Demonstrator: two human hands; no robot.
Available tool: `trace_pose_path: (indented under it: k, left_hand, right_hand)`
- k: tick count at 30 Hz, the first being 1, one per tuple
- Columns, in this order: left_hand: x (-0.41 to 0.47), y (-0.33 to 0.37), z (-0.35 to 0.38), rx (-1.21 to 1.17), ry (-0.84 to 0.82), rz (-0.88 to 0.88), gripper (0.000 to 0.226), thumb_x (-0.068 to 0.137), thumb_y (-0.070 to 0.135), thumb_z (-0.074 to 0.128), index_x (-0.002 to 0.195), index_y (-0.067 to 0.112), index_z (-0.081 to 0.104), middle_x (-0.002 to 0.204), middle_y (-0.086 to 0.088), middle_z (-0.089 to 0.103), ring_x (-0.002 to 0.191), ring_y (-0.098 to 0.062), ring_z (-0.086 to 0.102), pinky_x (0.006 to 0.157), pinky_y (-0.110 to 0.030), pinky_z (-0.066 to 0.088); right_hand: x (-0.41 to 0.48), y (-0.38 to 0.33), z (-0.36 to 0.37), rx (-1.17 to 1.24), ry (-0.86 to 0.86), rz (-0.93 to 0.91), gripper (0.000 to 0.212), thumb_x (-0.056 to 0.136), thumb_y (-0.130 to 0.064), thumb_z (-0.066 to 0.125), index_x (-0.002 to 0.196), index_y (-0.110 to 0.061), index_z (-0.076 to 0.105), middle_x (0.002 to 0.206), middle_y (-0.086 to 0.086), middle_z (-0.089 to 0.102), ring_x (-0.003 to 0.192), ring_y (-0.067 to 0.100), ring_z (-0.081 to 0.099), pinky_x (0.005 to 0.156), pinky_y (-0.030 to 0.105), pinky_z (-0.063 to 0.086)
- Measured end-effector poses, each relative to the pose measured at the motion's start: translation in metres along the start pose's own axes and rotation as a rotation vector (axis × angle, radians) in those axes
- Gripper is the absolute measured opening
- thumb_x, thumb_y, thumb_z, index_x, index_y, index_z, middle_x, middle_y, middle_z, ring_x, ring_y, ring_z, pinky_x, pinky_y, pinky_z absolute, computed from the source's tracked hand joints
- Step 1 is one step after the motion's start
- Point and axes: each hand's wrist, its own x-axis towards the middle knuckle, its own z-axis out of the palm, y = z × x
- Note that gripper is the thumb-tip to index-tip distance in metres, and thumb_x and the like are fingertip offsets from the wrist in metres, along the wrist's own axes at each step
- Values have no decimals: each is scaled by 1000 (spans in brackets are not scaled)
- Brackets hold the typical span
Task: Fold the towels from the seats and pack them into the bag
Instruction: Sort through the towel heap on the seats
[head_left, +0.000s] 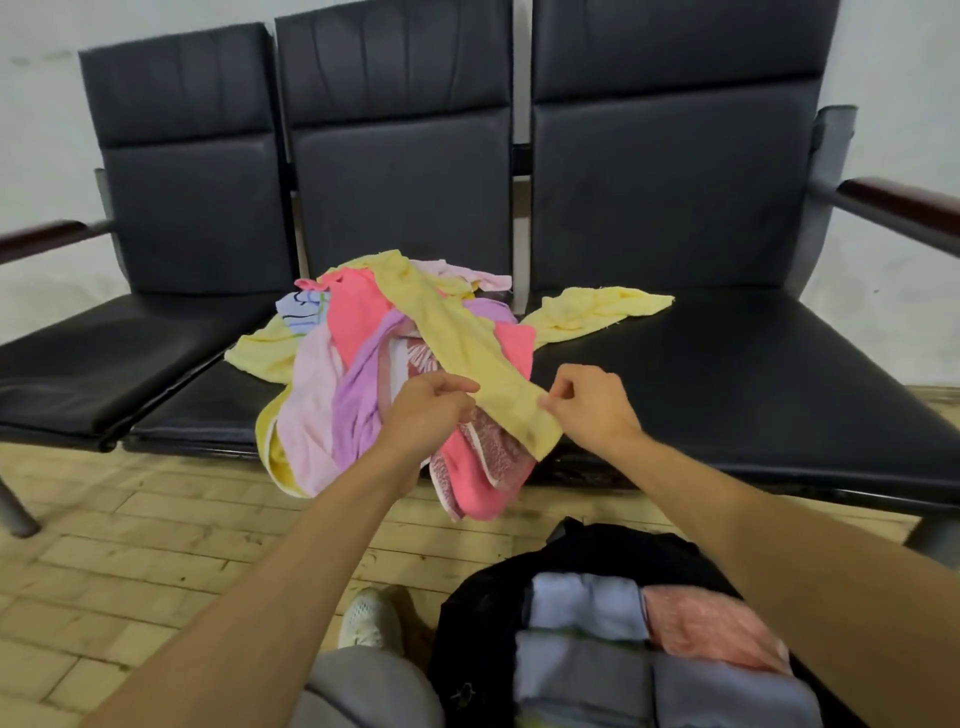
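Head view: left grip (426, 410) and right grip (592, 408) both pinch the yellow towel (457, 332) at frame centre, above the towel pile (358, 364) on the bench (727, 374); open bag (467, 613) holding folded towels (587, 608), lower right.

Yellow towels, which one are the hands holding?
The long yellow towel draped across the pile; the crumpled yellow towel lies untouched on the right seat.

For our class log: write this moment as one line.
left hand, right hand: pinch yellow towel | towel pile: on seat | black bag: folded towels inside
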Motion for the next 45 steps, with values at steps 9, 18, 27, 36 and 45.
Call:
trace_pose_path:
  k: [9, 18, 27, 36, 45]
  left_hand:
    - [3, 14, 61, -152, -124, -113, 13, 93, 10, 52, 94, 5, 64, 96, -7, 61, 96, -22, 61, 87, -41, 52]
    - [9, 25, 125, -693, -126, -365, 43, 96, 16, 54, 137, 11, 42, 124, -14, 61, 109, -29, 62, 92, -43, 53]
    - [-18, 23, 169, -711, -83, -413, 24, 88, -13, 49, 100, 5, 59, 100, -13, 65, 87, -25, 64, 72, -33, 54]
    - [-53, 20, 166, -552, -311, -259, 34, 86, -6, 48, 114, 10, 59, 92, -9, 69, 78, -21, 68, 65, -31, 56]
    - [-54, 3, 161, -443, -256, -264, 25, 84, -7, 49, 99, 4, 66, 90, -13, 65, 79, -26, 58, 73, -36, 47]
  right_hand:
    - [-25, 37, -90, 702, -65, 3, 10, 97, -12, 56, 88, -11, 60, 91, 9, 64, 92, 20, 59, 89, 36, 46]
    - [-38, 78, -129, 658, -168, 79, 22, 103, -20, 46, 97, -14, 67, 97, 2, 64, 87, 13, 59, 70, 25, 46]
    - [-73, 117, -169, -221, -582, 30, 24, 94, -34, 58, 95, -16, 73, 108, 1, 69, 101, 16, 63, 94, 39, 49]
    - [-66, 135, -151, -594, -285, 40, 19, 95, -28, 53, 102, -11, 60, 93, 4, 64, 81, 21, 63, 75, 37, 55]
    - [-36, 115, -83, -427, -71, -59, 43, 98, -47, 50, 129, -18, 53, 122, 7, 52, 108, 22, 53, 93, 36, 45]
